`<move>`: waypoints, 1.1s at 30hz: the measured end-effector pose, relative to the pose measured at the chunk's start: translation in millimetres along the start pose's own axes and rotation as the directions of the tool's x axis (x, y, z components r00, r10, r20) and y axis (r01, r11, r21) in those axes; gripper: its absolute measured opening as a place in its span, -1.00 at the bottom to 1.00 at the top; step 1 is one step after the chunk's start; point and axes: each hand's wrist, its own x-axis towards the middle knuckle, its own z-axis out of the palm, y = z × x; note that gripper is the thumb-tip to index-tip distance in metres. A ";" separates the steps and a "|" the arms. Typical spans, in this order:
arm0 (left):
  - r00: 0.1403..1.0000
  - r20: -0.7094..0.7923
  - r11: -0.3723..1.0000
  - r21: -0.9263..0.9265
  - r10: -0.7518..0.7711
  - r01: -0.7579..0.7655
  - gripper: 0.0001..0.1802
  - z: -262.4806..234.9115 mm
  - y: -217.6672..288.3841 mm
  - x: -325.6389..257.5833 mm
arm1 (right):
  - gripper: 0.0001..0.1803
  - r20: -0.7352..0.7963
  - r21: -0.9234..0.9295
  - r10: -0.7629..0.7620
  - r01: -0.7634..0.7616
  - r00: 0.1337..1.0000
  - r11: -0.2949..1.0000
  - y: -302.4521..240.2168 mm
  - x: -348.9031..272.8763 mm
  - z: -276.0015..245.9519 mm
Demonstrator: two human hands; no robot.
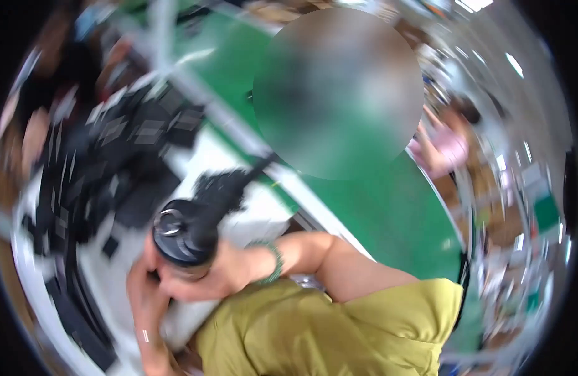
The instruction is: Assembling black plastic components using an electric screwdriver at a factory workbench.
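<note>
Blurred by motion, the view looks down on my two bare hands, both wrapped around one dark round bottle [184,241] with a black cap and a metal ring on top. It sits just above the near edge of a white desk [264,207], held against my body.

My right hand [223,272] curls around the bottle's lower side from the right, fingers closed on it, with a green beaded bracelet [275,262] at the wrist. My left hand [142,291] comes up from below and presses the bottle's left side; I cannot tell how tightly its fingers close, as the bottle hides them.

I judge the bottle to be stiff and smooth-walled, likely slippery, and with some weight if it is full, so the surest hold is around the body below the cap, as both hands have it now, or through the metal ring.

Counting what shows: one bottle, two hands of mine, one bracelet. A heap of black items [113,163] covers the far left part of the desk, too smeared to count. Beyond the desk's far edge lies green floor [389,207]. One other person in pink [448,147] sits well apart at the right.
</note>
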 end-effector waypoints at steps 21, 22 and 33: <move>0.971 0.092 0.595 -0.776 -0.221 0.209 -0.56 -22.1 70.2 -13.1 | -0.32 -0.110 0.140 0.169 -0.153 0.979 0.978 -36.5 -20.8 -44.3; 0.966 0.128 0.507 -0.831 -0.224 0.228 -0.57 -24.6 66.2 -15.2 | -0.32 -0.111 0.143 0.169 -0.153 0.979 0.978 -34.6 -21.6 -44.4; 0.976 0.112 0.517 -0.856 0.184 0.001 -0.63 -61.0 30.8 -33.1 | -0.34 0.105 0.339 0.108 -0.137 0.989 0.931 -44.1 -20.1 -54.0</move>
